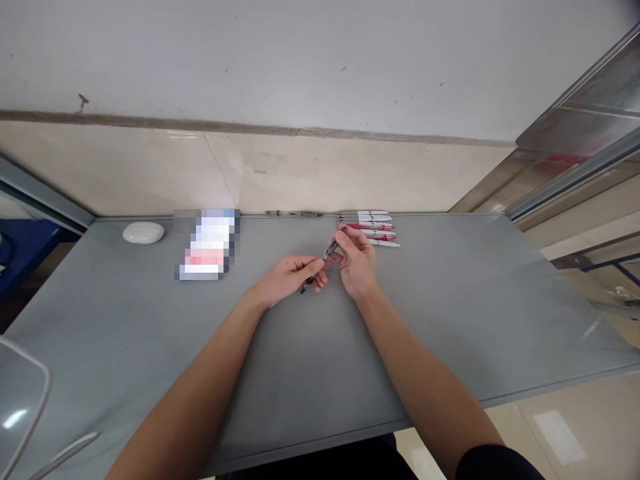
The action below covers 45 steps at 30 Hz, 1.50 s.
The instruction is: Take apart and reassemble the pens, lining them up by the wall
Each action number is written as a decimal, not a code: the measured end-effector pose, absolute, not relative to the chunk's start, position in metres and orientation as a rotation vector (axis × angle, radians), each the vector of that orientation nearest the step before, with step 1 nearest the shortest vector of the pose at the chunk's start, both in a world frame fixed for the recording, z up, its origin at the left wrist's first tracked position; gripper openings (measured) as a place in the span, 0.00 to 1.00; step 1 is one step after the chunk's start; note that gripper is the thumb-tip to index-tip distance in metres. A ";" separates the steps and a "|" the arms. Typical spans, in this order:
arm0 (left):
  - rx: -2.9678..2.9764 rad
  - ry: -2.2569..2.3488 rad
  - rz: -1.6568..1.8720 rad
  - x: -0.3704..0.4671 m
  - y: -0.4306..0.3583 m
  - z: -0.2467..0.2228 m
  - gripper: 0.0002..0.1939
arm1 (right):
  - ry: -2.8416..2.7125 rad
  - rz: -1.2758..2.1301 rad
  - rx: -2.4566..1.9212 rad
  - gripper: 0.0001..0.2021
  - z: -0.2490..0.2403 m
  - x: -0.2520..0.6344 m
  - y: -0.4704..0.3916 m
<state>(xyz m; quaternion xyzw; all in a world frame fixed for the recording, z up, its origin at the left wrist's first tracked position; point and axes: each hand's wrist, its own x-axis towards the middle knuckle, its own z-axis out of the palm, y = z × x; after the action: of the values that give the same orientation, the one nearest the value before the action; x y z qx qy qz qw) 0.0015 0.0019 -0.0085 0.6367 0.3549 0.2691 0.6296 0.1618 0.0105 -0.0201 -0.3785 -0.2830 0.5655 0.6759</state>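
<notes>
My left hand (295, 275) and my right hand (356, 259) meet over the middle of the grey table (320, 360). Between them is a dark pen (327, 253), held slanting, its lower left end poking out below my left fingers. My left thumb and fingers pinch its lower part, and my right thumb and fingers grip the upper part. Just behind my right hand lies a row of several pens (373, 217), white, grey and red, partly hidden by that hand. Another thin dark pen (294, 214) lies along the back edge, to the left of the row.
A white mouse-shaped object (143, 233) sits at the back left. Beside it is a blurred phone-like object (207, 245). A white cable (43, 393) crosses the front left corner. A tiled wall (320, 173) runs behind the table.
</notes>
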 end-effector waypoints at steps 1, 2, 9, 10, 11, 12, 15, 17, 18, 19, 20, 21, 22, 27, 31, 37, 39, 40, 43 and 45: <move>1.450 0.822 0.634 0.002 0.002 -0.009 0.21 | -0.638 1.263 -0.853 0.11 -0.020 0.162 0.011; 1.436 0.828 0.656 0.003 0.002 -0.009 0.19 | -0.635 1.255 -0.853 0.11 -0.020 0.162 0.011; 1.376 0.834 0.714 0.005 0.001 -0.012 0.14 | -0.618 1.243 -0.861 0.11 -0.020 0.161 0.011; 1.392 0.824 0.713 0.005 0.001 -0.012 0.13 | -0.622 1.245 -0.864 0.11 -0.020 0.161 0.011; 1.410 0.813 0.708 0.005 0.001 -0.011 0.14 | -0.628 1.247 -0.865 0.11 -0.020 0.161 0.011; 1.428 0.801 0.696 0.004 0.001 -0.010 0.14 | -0.634 1.251 -0.864 0.11 -0.020 0.161 0.011; 1.465 0.776 0.648 0.003 0.001 -0.006 0.17 | -0.642 1.272 -0.847 0.10 -0.020 0.162 0.009; 1.476 0.770 0.622 0.002 0.000 -0.004 0.18 | -0.637 1.288 -0.828 0.10 -0.019 0.162 0.009; 1.481 0.770 0.617 0.002 0.000 -0.004 0.19 | -0.634 1.295 -0.820 0.10 -0.019 0.162 0.009; 1.486 0.770 0.615 0.002 0.000 -0.004 0.19 | -0.631 1.299 -0.813 0.10 -0.020 0.162 0.009; 1.491 0.773 0.617 0.002 0.000 -0.005 0.20 | -0.630 1.298 -0.810 0.10 -0.020 0.162 0.009; 1.492 0.782 0.628 0.002 0.000 -0.006 0.20 | -0.629 1.292 -0.810 0.10 -0.020 0.162 0.010; 1.484 0.796 0.648 0.002 0.000 -0.008 0.20 | -0.626 1.282 -0.812 0.10 -0.021 0.162 0.010; 1.356 0.849 0.800 0.005 0.002 -0.019 0.15 | -0.588 1.240 -0.819 0.10 -0.022 0.162 0.011; 1.364 0.891 0.826 0.006 0.002 -0.021 0.14 | -0.578 1.242 -0.833 0.10 -0.020 0.161 0.011; 1.455 0.888 0.768 0.004 0.000 -0.015 0.15 | -0.607 1.253 -0.844 0.10 -0.018 0.162 0.009; 1.500 0.863 0.728 0.004 -0.001 -0.012 0.17 | -0.624 1.273 -0.830 0.10 -0.018 0.163 0.009; 1.515 0.849 0.712 0.003 -0.002 -0.011 0.18 | -0.625 1.284 -0.822 0.10 -0.019 0.163 0.009; 1.511 0.839 0.698 0.004 -0.002 -0.010 0.20 | -0.603 1.302 -0.800 0.09 -0.020 0.164 0.010; 1.476 0.869 0.712 0.004 -0.001 -0.010 0.19 | -0.596 1.301 -0.797 0.09 -0.020 0.164 0.011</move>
<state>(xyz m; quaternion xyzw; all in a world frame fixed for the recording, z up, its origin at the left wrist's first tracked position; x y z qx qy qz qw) 0.0042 -0.0012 -0.0100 0.6366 0.3749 0.3070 0.5999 0.1639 0.0108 -0.0203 -0.3554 -0.2657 0.5801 0.6830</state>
